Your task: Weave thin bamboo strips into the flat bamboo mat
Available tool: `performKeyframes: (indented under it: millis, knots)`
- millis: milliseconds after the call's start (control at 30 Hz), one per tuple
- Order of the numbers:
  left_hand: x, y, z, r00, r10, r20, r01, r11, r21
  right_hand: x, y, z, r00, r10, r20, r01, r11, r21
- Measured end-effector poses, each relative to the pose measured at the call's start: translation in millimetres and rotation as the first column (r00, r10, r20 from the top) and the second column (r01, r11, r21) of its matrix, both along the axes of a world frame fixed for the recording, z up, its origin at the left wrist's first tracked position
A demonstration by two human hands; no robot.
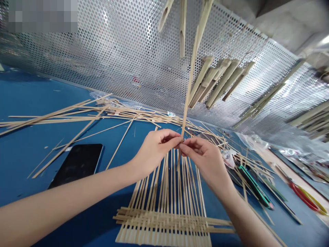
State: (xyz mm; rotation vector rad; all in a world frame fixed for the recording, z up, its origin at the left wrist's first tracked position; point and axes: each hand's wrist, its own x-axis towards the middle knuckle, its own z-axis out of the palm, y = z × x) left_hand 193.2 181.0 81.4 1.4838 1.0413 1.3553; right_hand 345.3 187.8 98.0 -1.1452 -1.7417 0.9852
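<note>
Both hands meet at the middle of the view, pinching one long bamboo strip (189, 91) held upright. My left hand (156, 147) grips it between thumb and fingers. My right hand (203, 152) pinches it just beside, fingertips nearly touching the left. The strip's lower end hangs a little below the fingers, its upper part running up past the perforated panel. Beneath my hands lies a partly woven bamboo mat (164, 219), its long strips fanning away from me and several cross strips woven through near the close edge.
A black phone (78, 163) lies at left. Loose bamboo strips (144, 115) are heaped along the perforated metal panel (123, 51), where split bamboo pieces (221, 82) hang. To the right are a green-edged cutter (254, 185), red-and-yellow-handled pliers (305, 197) and clear plastic wrap (254, 140).
</note>
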Motion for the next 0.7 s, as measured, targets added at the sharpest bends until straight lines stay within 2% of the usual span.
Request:
performKeyframes:
  millis: [367, 700]
  knots:
    - [-8, 9, -1.4, 0.975, -0.156, -0.156, 0.155, 0.988, -0.023, 5, 7, 2.9, 0.999, 0.028, 0.021, -0.028, 0.999, -0.032]
    - [-7, 5, -1.1, 0.955, -0.149, -0.255, 0.154, 0.988, -0.003, 8, 12, 1.7, 0.995, 0.075, 0.071, -0.069, 0.994, -0.088]
